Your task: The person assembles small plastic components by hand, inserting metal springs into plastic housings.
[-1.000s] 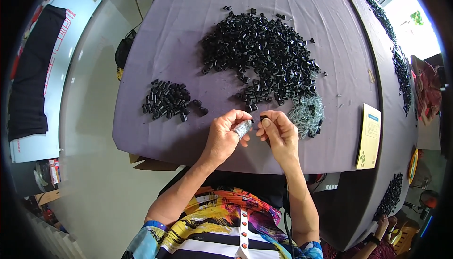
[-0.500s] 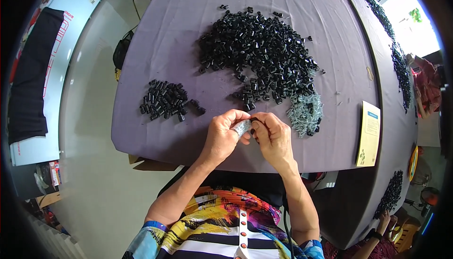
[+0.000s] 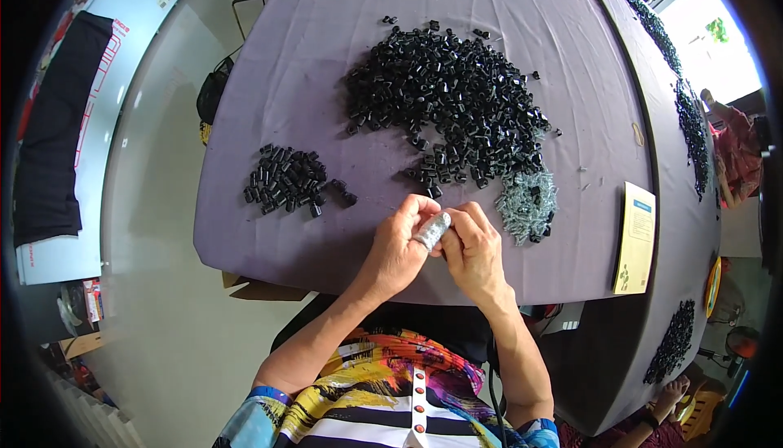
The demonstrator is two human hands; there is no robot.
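Facing a grey-purple cloth-covered bench [image 3: 281,81], with small glossy black plastic cylinders [image 3: 440,81] lying in a broad heap.
Bending the fingers of left hand [image 3: 398,242], with a silvery wrap [image 3: 432,232] on the thumb, and right hand [image 3: 477,254] close together near the bench's edge, hiding the gap between and leaving any pinched cylinder impossible to tell. Judging the cylinders probably light, stiff, slick and hardly fragile; best being taken by the curved sides between thumb and fingertip.

From the wearer's head, over there, a single fisheye lens peers steeply down, near the bare left hand [image 3: 397,246] and bare right hand [image 3: 476,254], sweeping from the mauve-grey cloth-covered table [image 3: 285,73] beyond their grip to the multicoloured patterned shirt [image 3: 371,387] below.
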